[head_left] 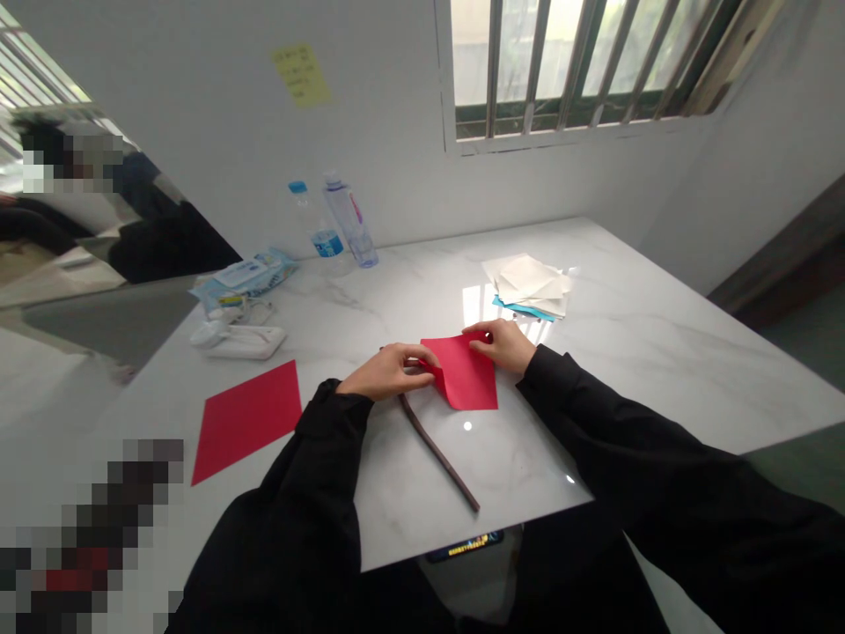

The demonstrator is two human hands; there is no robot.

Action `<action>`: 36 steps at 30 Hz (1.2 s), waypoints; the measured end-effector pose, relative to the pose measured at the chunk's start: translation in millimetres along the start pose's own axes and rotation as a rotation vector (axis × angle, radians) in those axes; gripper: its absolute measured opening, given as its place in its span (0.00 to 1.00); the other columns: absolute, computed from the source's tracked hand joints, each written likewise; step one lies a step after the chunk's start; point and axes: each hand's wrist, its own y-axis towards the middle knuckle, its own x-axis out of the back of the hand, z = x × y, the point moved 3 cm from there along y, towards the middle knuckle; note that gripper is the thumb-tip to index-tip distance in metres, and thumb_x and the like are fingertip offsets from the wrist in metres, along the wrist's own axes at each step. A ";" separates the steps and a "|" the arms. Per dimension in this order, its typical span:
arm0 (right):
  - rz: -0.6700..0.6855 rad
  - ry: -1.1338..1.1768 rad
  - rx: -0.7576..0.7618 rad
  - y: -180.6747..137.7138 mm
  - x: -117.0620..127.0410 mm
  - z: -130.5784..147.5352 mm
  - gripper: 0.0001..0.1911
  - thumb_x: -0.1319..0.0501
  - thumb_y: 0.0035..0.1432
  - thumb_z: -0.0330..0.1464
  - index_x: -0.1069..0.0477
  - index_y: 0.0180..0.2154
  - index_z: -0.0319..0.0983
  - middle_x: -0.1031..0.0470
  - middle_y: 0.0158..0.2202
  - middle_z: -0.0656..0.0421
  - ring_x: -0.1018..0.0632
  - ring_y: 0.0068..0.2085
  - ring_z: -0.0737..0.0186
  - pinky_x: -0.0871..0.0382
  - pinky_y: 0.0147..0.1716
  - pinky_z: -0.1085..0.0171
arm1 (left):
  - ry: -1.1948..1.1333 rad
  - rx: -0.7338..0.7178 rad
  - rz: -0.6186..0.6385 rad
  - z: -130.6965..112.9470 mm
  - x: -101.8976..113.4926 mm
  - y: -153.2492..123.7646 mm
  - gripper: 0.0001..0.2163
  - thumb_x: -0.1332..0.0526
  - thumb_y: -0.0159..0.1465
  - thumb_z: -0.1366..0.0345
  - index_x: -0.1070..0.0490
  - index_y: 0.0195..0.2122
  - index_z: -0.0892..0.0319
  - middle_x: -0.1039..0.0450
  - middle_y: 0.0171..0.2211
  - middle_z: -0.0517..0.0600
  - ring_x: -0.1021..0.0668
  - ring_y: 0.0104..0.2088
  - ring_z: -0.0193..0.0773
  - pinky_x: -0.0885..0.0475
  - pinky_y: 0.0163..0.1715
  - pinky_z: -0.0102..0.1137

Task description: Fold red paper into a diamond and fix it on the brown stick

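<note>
A square sheet of red paper (470,379) is in both hands just above or on the marble-patterned table. My left hand (394,370) pinches its left side, where the sheet curls up. At its upper right corner, my right hand (505,346) is closed with thumb and fingers on the edge. A thin dark brown stick (439,453) lies on the table below, running from under my left hand towards the front edge. To the left of my left sleeve lies a second red sheet (247,421), flat on the table.
Cream paper pieces (528,280) with a blue sheet (525,307) under them lie at the back right. Two plastic bottles (326,242) stand by the wall, beside a wipes pack (254,273) and a white device (241,341). A phone (466,546) shows below the table's front edge.
</note>
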 end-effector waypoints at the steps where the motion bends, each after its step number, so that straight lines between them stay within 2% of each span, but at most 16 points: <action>1: -0.037 -0.038 0.036 -0.5 -1.1 0.0 0.16 0.35 0.59 0.25 0.17 0.49 0.37 0.16 0.38 0.56 0.22 0.34 0.63 0.27 0.41 0.63 | 0.019 -0.019 -0.019 -0.2 -1.5 1.1 0.07 0.32 0.62 0.64 0.18 0.40 0.56 0.17 0.42 0.51 0.18 0.45 0.42 0.24 0.52 0.40; 3: -0.067 -0.030 0.074 -1.8 -3.8 0.0 0.15 0.36 0.59 0.25 0.17 0.47 0.38 0.16 0.39 0.56 0.21 0.34 0.63 0.27 0.39 0.64 | 0.064 -0.072 -0.050 -0.5 -3.9 3.3 0.05 0.32 0.63 0.66 0.18 0.39 0.55 0.17 0.43 0.50 0.18 0.44 0.42 0.25 0.52 0.40; 6: -0.042 -0.031 0.152 -3.9 -7.0 3.0 0.14 0.36 0.57 0.24 0.17 0.44 0.38 0.17 0.38 0.57 0.22 0.34 0.63 0.28 0.37 0.65 | 0.106 -0.130 -0.064 -0.3 -5.8 5.3 0.04 0.32 0.63 0.68 0.17 0.37 0.53 0.17 0.43 0.49 0.18 0.45 0.42 0.25 0.52 0.40; 10: -0.090 -0.149 0.272 -5.8 -9.3 6.9 0.20 0.39 0.57 0.20 0.17 0.47 0.39 0.21 0.41 0.54 0.22 0.39 0.61 0.28 0.42 0.64 | 0.141 -0.135 -0.057 -1.0 -5.7 5.5 0.06 0.32 0.65 0.68 0.17 0.39 0.51 0.17 0.45 0.48 0.19 0.47 0.41 0.27 0.55 0.40; 14: -0.117 -0.229 0.275 -4.2 -14.9 0.0 0.22 0.41 0.59 0.19 0.18 0.50 0.40 0.24 0.41 0.54 0.23 0.41 0.59 0.28 0.45 0.63 | 0.170 -0.138 -0.016 -1.8 -5.7 4.6 0.05 0.31 0.64 0.67 0.16 0.38 0.50 0.18 0.47 0.48 0.19 0.48 0.40 0.28 0.56 0.40; 16: -0.112 -0.229 0.310 -3.2 -17.0 -2.9 0.25 0.42 0.61 0.19 0.20 0.53 0.42 0.23 0.45 0.54 0.22 0.44 0.59 0.28 0.48 0.62 | 0.169 -0.128 0.001 -0.8 -5.8 4.1 0.05 0.30 0.64 0.67 0.16 0.38 0.50 0.18 0.46 0.48 0.19 0.48 0.40 0.28 0.56 0.40; 18: -0.106 -0.220 0.353 -2.1 -17.7 -3.7 0.21 0.43 0.65 0.21 0.20 0.54 0.43 0.23 0.49 0.53 0.22 0.47 0.58 0.29 0.51 0.62 | 0.153 -0.104 -0.016 1.2 -5.4 3.6 0.04 0.30 0.64 0.66 0.16 0.38 0.51 0.18 0.45 0.48 0.19 0.46 0.41 0.27 0.55 0.39; 21: -0.135 -0.257 0.300 0.5 -15.9 -5.1 0.12 0.42 0.71 0.30 0.19 0.46 0.40 0.21 0.45 0.52 0.21 0.45 0.58 0.30 0.48 0.62 | 0.105 -0.073 -0.070 4.9 -4.5 2.6 0.03 0.30 0.63 0.66 0.17 0.37 0.53 0.18 0.43 0.50 0.18 0.45 0.41 0.26 0.53 0.38; 25: -0.146 -0.343 0.189 3.3 -15.5 -8.7 0.13 0.42 0.71 0.30 0.20 0.37 0.38 0.22 0.38 0.53 0.22 0.38 0.59 0.32 0.41 0.62 | 0.086 -0.066 -0.085 8.4 -4.8 2.5 0.01 0.29 0.61 0.65 0.17 0.34 0.53 0.18 0.43 0.51 0.19 0.51 0.45 0.28 0.57 0.40; 29: -0.186 -0.346 0.191 6.0 -17.2 -9.5 0.11 0.42 0.70 0.29 0.20 0.39 0.39 0.21 0.40 0.53 0.23 0.42 0.57 0.32 0.44 0.62 | 0.125 -0.058 -0.074 8.3 -5.4 4.1 0.01 0.29 0.61 0.64 0.18 0.33 0.52 0.17 0.45 0.50 0.19 0.52 0.46 0.28 0.58 0.42; 32: -0.214 -0.388 0.153 9.4 -18.6 -8.8 0.11 0.40 0.71 0.35 0.20 0.40 0.39 0.22 0.40 0.51 0.24 0.44 0.54 0.32 0.46 0.60 | 0.130 -0.067 -0.064 6.0 -6.3 5.1 0.01 0.29 0.61 0.64 0.18 0.33 0.52 0.17 0.45 0.50 0.19 0.53 0.46 0.27 0.57 0.42; 34: -0.192 -0.430 0.116 11.2 -20.4 -8.4 0.12 0.38 0.70 0.37 0.20 0.38 0.38 0.22 0.39 0.50 0.24 0.43 0.54 0.32 0.45 0.60 | 0.118 -0.072 -0.058 5.0 -7.1 5.5 0.01 0.29 0.61 0.64 0.18 0.33 0.53 0.17 0.45 0.50 0.19 0.53 0.46 0.28 0.58 0.42; 36: -0.156 -0.441 0.120 11.8 -22.4 -7.7 0.12 0.40 0.71 0.35 0.19 0.41 0.38 0.23 0.40 0.50 0.24 0.43 0.54 0.32 0.46 0.60 | 0.105 -0.072 -0.058 4.9 -7.7 5.8 0.01 0.29 0.61 0.64 0.18 0.34 0.53 0.18 0.45 0.50 0.19 0.53 0.46 0.28 0.58 0.42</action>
